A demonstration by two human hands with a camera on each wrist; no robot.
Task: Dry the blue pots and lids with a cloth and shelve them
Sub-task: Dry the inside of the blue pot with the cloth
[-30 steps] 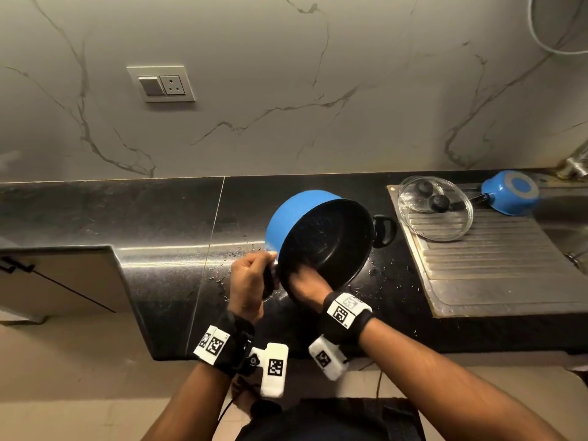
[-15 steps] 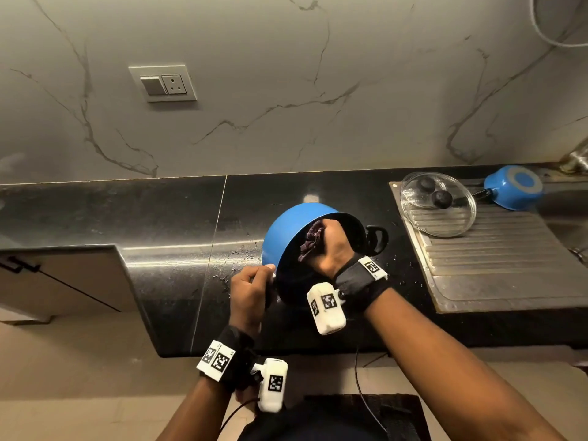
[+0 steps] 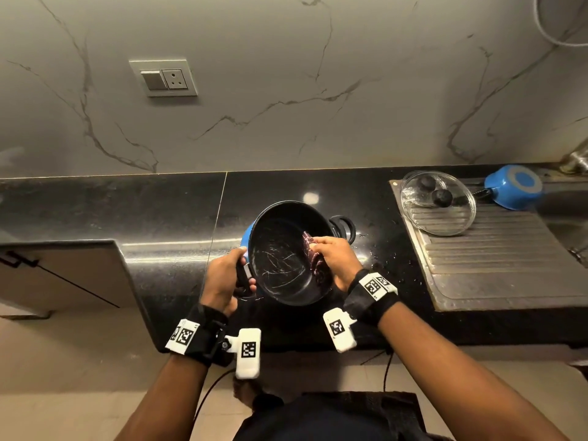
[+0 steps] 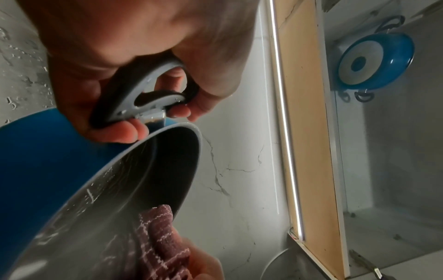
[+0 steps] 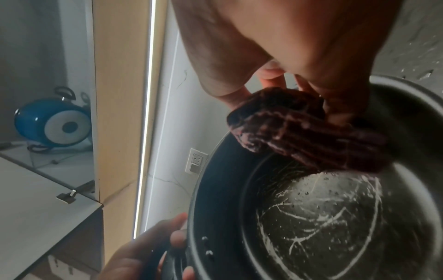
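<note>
A blue pot (image 3: pixel 283 265) with a black, streaked inside is held tilted over the black counter (image 3: pixel 171 224). My left hand (image 3: pixel 227 276) grips its near-left black handle (image 4: pixel 134 94). My right hand (image 3: pixel 334 259) holds a bunched maroon cloth (image 3: pixel 313 259) against the pot's right inner wall and rim; the cloth (image 5: pixel 299 136) lies over the edge. A glass lid (image 3: pixel 445 218) and a small blue saucepan (image 3: pixel 512 190), bottom up, lie on the steel drainboard (image 3: pixel 496 268). Another blue pot (image 4: pixel 376 62) sits on its side on a shelf.
An open cabinet door (image 3: pixel 60 275) juts out at the left, level with the counter edge. A wall socket (image 3: pixel 164 78) sits on the marble backsplash. Water drops speckle the counter around the pot. The sink's edge is at the far right.
The pot has tipped so its opening faces up toward me. My right hand swept the cloth from the near inside, up across, and now to the right rim.
</note>
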